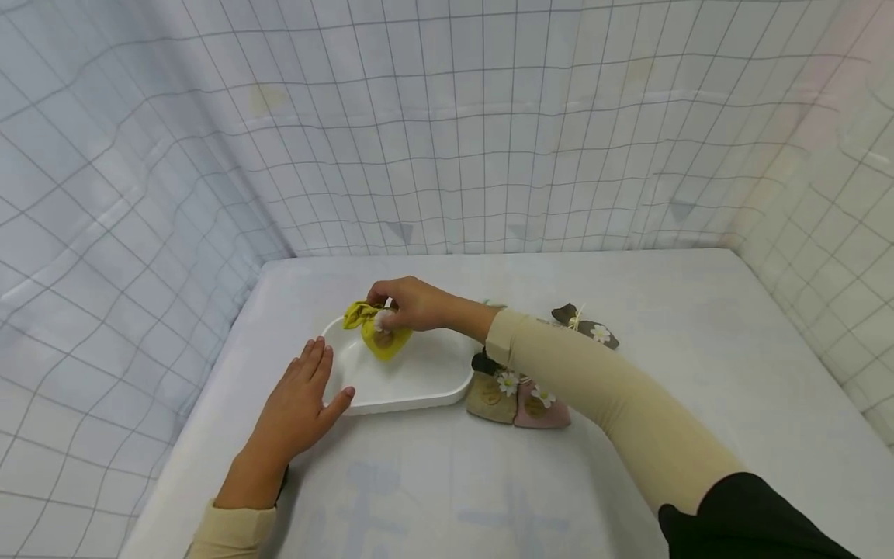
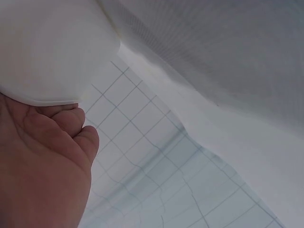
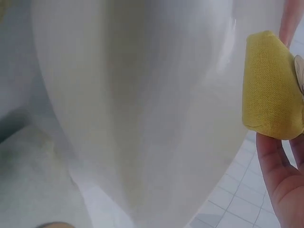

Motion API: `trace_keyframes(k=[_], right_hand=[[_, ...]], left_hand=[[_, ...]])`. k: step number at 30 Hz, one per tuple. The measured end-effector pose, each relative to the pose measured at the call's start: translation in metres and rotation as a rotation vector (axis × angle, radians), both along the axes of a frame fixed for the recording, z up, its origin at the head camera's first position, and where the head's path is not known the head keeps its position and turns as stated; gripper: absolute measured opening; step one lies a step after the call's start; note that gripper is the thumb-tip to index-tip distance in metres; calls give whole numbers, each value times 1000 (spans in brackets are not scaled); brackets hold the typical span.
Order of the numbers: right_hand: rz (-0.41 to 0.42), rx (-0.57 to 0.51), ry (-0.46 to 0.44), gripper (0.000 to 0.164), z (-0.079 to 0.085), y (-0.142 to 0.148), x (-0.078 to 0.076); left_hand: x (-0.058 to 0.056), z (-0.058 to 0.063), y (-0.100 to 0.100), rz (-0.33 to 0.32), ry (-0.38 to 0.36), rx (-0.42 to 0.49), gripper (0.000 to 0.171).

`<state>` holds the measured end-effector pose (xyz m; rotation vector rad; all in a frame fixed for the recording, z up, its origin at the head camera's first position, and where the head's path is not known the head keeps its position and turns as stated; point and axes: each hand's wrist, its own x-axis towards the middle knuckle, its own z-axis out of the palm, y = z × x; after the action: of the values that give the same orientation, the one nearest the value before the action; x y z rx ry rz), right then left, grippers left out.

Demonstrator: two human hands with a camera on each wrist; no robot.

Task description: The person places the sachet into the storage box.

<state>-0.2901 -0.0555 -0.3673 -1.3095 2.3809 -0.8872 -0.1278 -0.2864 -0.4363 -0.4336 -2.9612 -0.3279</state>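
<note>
My right hand [image 1: 419, 304] pinches a yellow sachet [image 1: 380, 343], a small cloth pouch with a tied neck, a pale pompom-like flower and a round tan tag. It is held over the left part of a white tray [image 1: 436, 376] with rounded corners. In the right wrist view the sachet's yellow woven cloth [image 3: 268, 88] shows between fingers and thumb. My left hand [image 1: 296, 404] rests at the tray's left rim, fingers extended and thumb spread along the near edge. The left wrist view shows that hand [image 2: 42, 161] right against the tray's edge [image 2: 52, 101].
Right of the tray lie a beige sachet [image 1: 491, 397] and a pink sachet [image 1: 541, 409], side by side with white flowers. A dark brown sachet [image 1: 594, 332] lies farther back, partly behind my right sleeve [image 1: 594, 373]. Grid-patterned curtains [image 1: 475, 140] enclose the white table [image 1: 698, 334].
</note>
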Motion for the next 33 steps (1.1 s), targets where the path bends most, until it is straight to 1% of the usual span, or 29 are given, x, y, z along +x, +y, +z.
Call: trace_keyframes(k=[3,9,14,20,27,33], right_hand=[[2,-5,10,35,2,-3,-1],[10,-15,17,33,8,-10,1],[30,-11,16,33,8,-16,5],[23,-10,7,34,0,-22,7],[23,-44,9,36,-12,-36,4],[12,-74,-12,36,-22,-41,3]], left_hand=[[0,0,-1,-4,-4,9,80],[-1,-1,-4,-24,18,17,77],[-3,-2,-4,-44,25,28,76],[-6,-1,-2,-54,37,31,76],[-4,0,-4,-50,40,21,78],[-3,-1,-4,-44,22,13,78]])
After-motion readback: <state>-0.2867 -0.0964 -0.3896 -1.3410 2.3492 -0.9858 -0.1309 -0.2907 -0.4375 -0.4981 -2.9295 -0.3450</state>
